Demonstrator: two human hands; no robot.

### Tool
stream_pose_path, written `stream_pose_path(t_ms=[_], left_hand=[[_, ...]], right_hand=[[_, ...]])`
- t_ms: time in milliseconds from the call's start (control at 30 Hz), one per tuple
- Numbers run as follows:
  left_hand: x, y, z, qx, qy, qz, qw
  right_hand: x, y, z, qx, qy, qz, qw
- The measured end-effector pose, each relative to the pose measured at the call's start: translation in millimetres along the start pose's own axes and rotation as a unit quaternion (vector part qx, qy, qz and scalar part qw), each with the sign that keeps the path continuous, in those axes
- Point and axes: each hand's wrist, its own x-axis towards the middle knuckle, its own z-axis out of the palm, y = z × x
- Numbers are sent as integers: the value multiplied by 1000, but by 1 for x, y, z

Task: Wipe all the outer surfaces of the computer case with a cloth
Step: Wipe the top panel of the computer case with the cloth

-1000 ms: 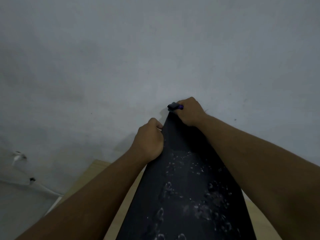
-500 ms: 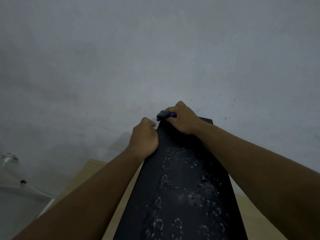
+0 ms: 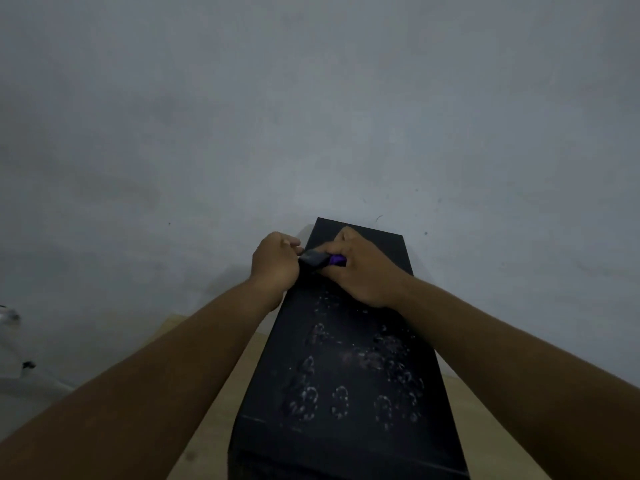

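Both hands have come back from the far edge of the computer case [image 3: 346,393] toward the person, so the far edge of its top is now uncovered. Nearest, two bare forearms reach forward, one along each side of the case. The case is black and stands on a light wooden bench [image 3: 221,403], with its long side going away from the person. Its top carries many whitish smudges, mostly on the near and middle part. Beyond the smudges, the right hand [image 3: 363,275] rests on the top, and its curled fingers hold a small cloth [image 3: 320,259], dark grey with a purple part, which sticks out to the left. The left hand [image 3: 275,263] is at the left edge of the top and touches the dark end of the cloth. Its fingers are curled, but it is not possible to tell whether they grip the edge or the cloth. Behind the case there is a plain grey wall [image 3: 311,116].
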Motion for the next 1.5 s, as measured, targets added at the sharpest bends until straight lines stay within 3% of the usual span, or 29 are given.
stream_pose_path(t_ms=[167,567,1100,1500], left_hand=[[1,-2,-4,-52,-38,-23,998],[-6,-8,-2,114,-18,83,990],[-9,-7,-6,148,-23,107,983],[-6,-4,-12,221,-77,146,961]], right_hand=[[-12,1,-3,10,1,-2,1000],[48,35,13,-15,77,68,995],[-39,3,-2,-11,28,35,999],[20,24,5,-3,51,97,994]])
